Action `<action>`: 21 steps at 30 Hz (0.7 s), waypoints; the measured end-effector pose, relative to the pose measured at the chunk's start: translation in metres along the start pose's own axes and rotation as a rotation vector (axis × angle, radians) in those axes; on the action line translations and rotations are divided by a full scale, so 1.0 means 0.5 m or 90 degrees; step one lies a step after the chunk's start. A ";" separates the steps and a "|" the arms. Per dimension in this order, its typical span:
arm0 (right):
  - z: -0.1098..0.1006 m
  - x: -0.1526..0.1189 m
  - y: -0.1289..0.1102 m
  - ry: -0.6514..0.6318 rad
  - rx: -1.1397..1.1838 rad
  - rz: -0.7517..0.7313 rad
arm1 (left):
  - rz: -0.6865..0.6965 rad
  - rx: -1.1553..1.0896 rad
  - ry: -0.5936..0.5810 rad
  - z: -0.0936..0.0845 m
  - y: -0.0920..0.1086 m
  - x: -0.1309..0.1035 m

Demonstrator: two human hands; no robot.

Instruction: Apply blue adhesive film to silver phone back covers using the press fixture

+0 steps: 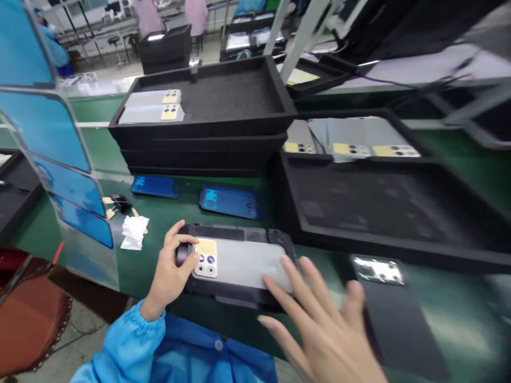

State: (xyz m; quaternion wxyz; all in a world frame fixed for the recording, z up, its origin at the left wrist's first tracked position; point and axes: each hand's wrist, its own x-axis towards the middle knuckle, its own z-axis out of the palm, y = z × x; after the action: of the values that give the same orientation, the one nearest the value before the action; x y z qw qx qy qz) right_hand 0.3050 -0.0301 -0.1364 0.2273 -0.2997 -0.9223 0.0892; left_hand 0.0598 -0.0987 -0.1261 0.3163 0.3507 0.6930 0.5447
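A grey phone back cover [247, 261] with a camera block lies face up in a black fixture [239, 295] on the green bench. My left hand [171, 271] is closed at the camera end, thumb and forefinger against the edge of the block; a dark round knob [182, 254] shows between these fingers. Over the cover's other end my right hand [323, 319] is open, fingers spread and smeared by motion. Its fingertips overlap the cover; whether they touch it I cannot tell.
Stacked black trays [207, 151] stand behind, two covers on top. At right, a black tray [371, 207] sits before several more covers [351, 135]. Blue phone-shaped parts [229, 202], a crumpled white tissue [134, 232], a shiny phone-shaped piece [378, 269] and hanging blue sheets [51, 130] surround the fixture.
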 end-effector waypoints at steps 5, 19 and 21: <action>0.025 0.076 -0.092 -0.043 -0.047 -0.057 | 0.020 0.005 0.008 -0.004 -0.013 0.013; 0.012 0.101 0.017 -0.043 -0.077 0.123 | 0.011 -0.022 0.015 -0.001 -0.013 0.019; 0.008 0.088 0.029 -0.038 -0.079 0.134 | 0.010 -0.031 0.017 -0.001 -0.011 0.023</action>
State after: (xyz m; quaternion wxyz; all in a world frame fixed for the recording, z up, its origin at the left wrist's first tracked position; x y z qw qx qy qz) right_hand 0.2791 0.0074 -0.1279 0.1705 -0.4057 -0.8957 0.0641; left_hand 0.0523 -0.0900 -0.1320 0.3108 0.3411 0.6811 0.5684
